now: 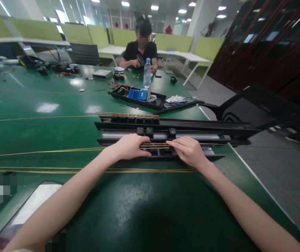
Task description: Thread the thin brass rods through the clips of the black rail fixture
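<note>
My left hand [129, 147] bends over the nearest long black rail [210, 156], thumb at its front side and fingers at its back side. Thin brass-coloured rods [158, 145] run lengthwise between them. My right hand [188, 148] is closed, with thumb and forefinger pinched at these rods a little further right. Dark blocks [163, 152] sit in the rail under the rods, partly hidden by my fingers. Just behind, a second rail bears several black blocks [172, 133] on a silvery strip.
More rods [150, 171] lie along the near side. Behind the rails are a black tray [139, 101] with a blue packet, gloves [176, 100] and a water bottle [147, 73]. A co-worker [142, 49] sits opposite. At right are the table edge [260, 178] and a chair [257, 105].
</note>
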`<action>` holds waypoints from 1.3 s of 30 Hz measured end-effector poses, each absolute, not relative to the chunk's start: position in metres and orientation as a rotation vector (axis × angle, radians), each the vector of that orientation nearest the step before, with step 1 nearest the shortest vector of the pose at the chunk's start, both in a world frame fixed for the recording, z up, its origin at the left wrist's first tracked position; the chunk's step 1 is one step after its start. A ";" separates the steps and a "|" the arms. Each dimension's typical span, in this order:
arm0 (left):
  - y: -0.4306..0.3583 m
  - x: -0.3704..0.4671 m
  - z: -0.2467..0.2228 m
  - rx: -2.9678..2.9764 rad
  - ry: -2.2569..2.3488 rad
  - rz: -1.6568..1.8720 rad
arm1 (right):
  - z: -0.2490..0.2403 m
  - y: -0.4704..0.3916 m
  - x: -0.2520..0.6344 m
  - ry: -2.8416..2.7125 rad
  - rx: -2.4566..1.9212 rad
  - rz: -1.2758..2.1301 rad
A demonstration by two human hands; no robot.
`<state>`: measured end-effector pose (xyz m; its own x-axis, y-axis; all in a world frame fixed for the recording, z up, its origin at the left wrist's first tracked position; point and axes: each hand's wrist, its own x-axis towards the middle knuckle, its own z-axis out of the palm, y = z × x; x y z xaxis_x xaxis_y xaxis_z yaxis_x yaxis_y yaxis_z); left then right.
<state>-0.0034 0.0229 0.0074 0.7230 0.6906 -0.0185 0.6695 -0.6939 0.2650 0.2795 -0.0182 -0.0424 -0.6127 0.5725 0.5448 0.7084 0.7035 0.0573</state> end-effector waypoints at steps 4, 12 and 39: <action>0.024 -0.003 0.007 2.675 1.080 0.114 | -0.043 -0.018 0.280 -2.411 -0.985 -0.368; 0.022 -0.003 0.011 2.666 1.108 0.077 | -0.041 -0.019 0.279 -2.405 -0.979 -0.373; 0.022 -0.003 0.012 2.641 1.108 0.072 | -0.046 -0.016 0.288 -2.455 -1.023 -0.296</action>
